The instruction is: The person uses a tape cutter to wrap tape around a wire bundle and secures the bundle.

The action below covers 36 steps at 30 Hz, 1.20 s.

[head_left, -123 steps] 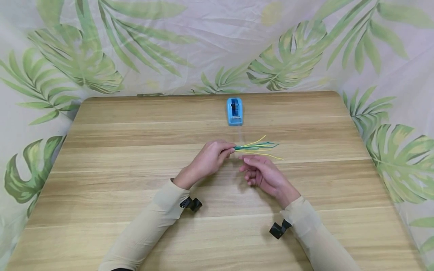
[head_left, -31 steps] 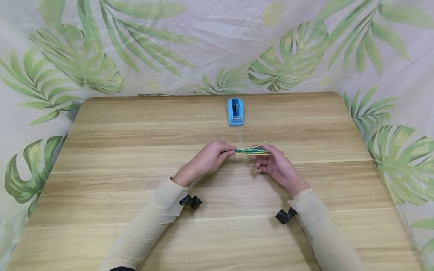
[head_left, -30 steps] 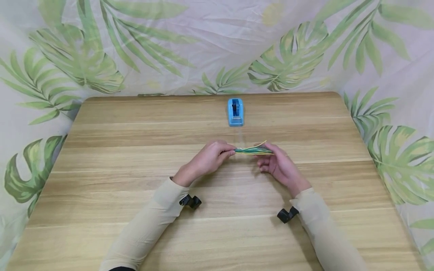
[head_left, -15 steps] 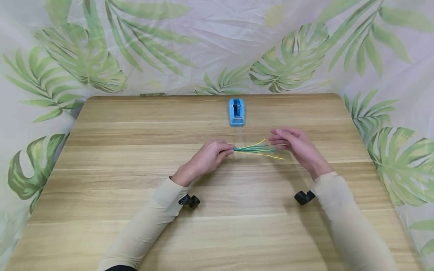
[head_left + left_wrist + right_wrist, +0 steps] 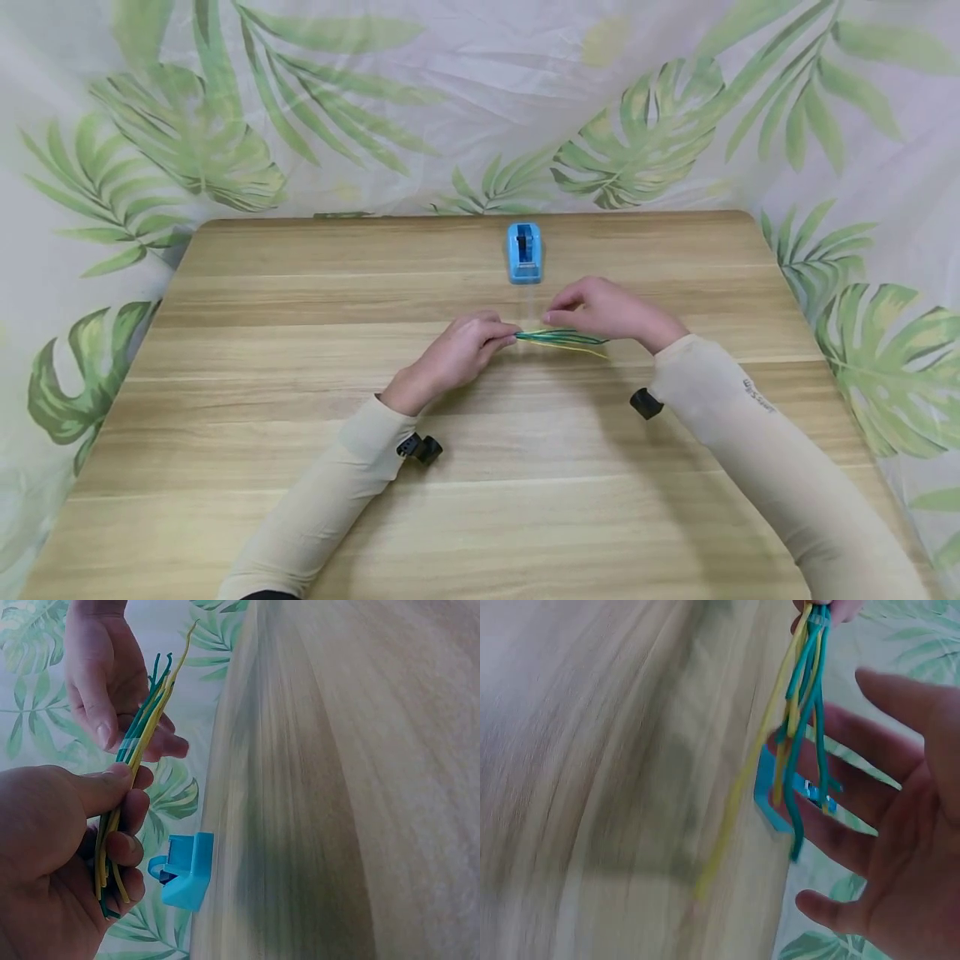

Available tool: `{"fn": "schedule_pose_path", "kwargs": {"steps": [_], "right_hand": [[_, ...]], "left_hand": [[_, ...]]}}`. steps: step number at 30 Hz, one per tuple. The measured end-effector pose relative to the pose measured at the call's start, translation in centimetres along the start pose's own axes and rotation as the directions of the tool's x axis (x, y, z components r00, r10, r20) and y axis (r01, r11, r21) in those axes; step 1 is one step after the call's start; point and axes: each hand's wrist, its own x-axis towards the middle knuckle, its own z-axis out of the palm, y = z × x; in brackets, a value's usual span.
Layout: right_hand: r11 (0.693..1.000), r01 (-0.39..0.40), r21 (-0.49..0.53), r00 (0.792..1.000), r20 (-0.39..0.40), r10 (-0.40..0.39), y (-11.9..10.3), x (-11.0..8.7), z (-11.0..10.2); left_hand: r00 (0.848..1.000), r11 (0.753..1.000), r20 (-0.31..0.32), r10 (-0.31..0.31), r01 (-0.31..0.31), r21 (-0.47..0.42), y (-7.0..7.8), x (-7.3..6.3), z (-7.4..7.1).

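Note:
A bundle of thin green and yellow wires (image 5: 564, 337) points rightward from my left hand (image 5: 461, 357), which pinches it between thumb and fingers. In the left wrist view, a clear tape band (image 5: 129, 745) circles the bundle just beyond the thumb tip. The other wire ends stick out below the curled fingers. My right hand (image 5: 603, 312) is close over the far side of the bundle. The right wrist view shows its fingers loosely spread behind the fanned wire ends, with the thumb apart and nothing gripped.
A blue tape dispenser (image 5: 524, 254) stands near the back edge of the wooden table (image 5: 337, 292). Behind the table hangs a leaf-patterned cloth (image 5: 420, 108). Each sleeve carries a small black wrist camera (image 5: 427, 450).
My right hand leaves the loose wire ends, swings out to the right, then comes back leftward over the bundle toward the taped part. The left hand keeps its pinch in the same place.

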Motion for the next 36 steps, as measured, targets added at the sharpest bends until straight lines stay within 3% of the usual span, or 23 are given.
{"fn": "schedule_pose_path", "kwargs": {"steps": [6, 14, 23, 30, 36], "right_hand": [[0.996, 0.079, 0.034, 0.99, 0.115, -0.083, 0.4, 0.5, 0.3], [0.983, 0.107, 0.148, 0.976, 0.171, -0.132, 2.0, 0.1, 0.5], [0.981, 0.099, 0.168, 0.992, 0.064, -0.111, 2.4, -0.7, 1.6], [0.958, 0.064, 0.278, 0.996, 0.042, -0.079, 2.9, -0.9, 2.1], [0.971, 0.065, 0.231, 0.997, 0.021, -0.072, 2.8, -1.0, 2.1]], "left_hand": [[1.0, 1.0, -0.02, 0.019, -0.019, -0.018, 0.0, 0.1, 0.1], [0.999, 1.0, -0.028, 0.023, -0.023, -0.009, 0.0, 0.1, 0.1], [0.999, 0.999, -0.038, 0.022, -0.021, 0.031, 0.1, 0.2, 0.2], [0.998, 0.999, -0.059, 0.013, -0.011, 0.042, 0.0, 0.3, 0.5], [0.998, 0.999, -0.054, -0.01, 0.012, 0.03, 0.0, 0.3, 0.6]]}}
